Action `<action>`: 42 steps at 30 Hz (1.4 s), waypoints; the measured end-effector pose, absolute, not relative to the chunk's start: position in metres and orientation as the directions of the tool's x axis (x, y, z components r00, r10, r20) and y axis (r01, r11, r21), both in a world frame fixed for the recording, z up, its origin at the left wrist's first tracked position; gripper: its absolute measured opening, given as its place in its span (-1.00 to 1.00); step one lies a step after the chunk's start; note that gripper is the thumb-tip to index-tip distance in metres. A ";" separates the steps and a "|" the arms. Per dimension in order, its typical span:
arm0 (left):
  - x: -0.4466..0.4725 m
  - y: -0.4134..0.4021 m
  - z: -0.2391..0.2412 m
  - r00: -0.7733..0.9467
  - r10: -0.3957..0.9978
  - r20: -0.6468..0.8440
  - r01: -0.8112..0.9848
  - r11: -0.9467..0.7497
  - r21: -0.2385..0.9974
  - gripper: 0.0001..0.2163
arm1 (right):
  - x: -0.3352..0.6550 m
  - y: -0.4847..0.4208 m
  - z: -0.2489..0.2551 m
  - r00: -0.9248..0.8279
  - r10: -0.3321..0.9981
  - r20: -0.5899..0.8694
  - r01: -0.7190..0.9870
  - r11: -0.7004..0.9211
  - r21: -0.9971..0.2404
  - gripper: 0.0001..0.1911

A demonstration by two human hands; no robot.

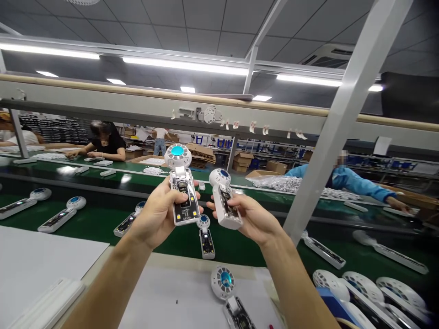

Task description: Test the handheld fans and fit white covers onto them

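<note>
My left hand (156, 212) is closed round a white handheld fan (185, 212) whose open handle shows a black circuit board with small yellow parts. Its round head, with a blue-green centre, points up, and my thumb presses on the board. In my right hand (255, 214) a second handheld fan (224, 205) is gripped by its handle, tilted, its head leaning left and its board partly behind my fingers. Both are raised above the green conveyor belt (164, 250). Below them another fan (206, 242) lies on the belt, and one more fan (224, 283) rests on the white work surface (164, 292).
More fans (60, 217) lie along the belt, and several are stacked at lower right beside a blue bin (334, 301). A slanted metal post (325, 151) stands to my right. Across the belt, co-workers sit near piles of small white parts (288, 183). A shelf rail (137, 107) crosses ahead.
</note>
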State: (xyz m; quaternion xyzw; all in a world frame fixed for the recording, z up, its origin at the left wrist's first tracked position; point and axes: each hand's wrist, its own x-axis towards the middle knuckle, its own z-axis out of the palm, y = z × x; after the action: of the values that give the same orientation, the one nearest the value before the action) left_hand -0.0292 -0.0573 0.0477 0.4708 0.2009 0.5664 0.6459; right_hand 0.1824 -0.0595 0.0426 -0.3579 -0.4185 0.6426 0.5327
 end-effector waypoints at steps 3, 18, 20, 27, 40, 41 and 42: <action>-0.027 -0.062 0.047 0.311 0.898 0.312 -0.478 -0.135 0.868 -0.56 | 0.184 -0.067 0.033 -0.105 0.979 0.173 -0.315 0.132 -0.940 -0.35; -0.012 -0.052 0.037 0.408 0.812 0.419 -0.395 -0.257 0.882 -0.49 | 0.182 -0.075 0.027 -0.149 0.846 0.513 -0.189 0.484 -0.854 -0.22; -0.011 -0.051 0.037 0.407 0.813 0.416 -0.401 -0.250 0.881 -0.49 | 0.181 -0.075 0.027 -0.153 0.831 0.535 -0.185 0.508 -0.841 -0.25; -0.013 -0.049 0.036 0.427 0.804 0.414 -0.421 -0.228 0.878 -0.47 | 0.177 -0.075 0.026 -0.187 0.840 0.509 -0.245 0.462 -0.852 -0.22; -0.012 -0.047 0.035 0.437 0.802 0.406 -0.445 -0.200 0.873 -0.49 | 0.175 -0.074 0.024 -0.130 0.880 0.456 -0.253 0.416 -0.874 -0.23; -0.013 -0.047 0.035 0.441 0.804 0.399 -0.448 -0.188 0.874 -0.48 | 0.176 -0.074 0.024 -0.117 0.887 0.447 -0.248 0.410 -0.878 -0.24; -0.014 -0.047 0.035 0.445 0.806 0.391 -0.449 -0.177 0.876 -0.47 | 0.177 -0.074 0.024 -0.112 0.891 0.439 -0.245 0.403 -0.882 -0.26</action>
State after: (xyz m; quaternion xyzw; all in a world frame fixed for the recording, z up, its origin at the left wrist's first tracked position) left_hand -0.0137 -0.0471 0.0346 0.5786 0.1540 0.5038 0.6227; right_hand 0.1772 -0.0737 0.0242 -0.2789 -0.5793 0.4696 0.6051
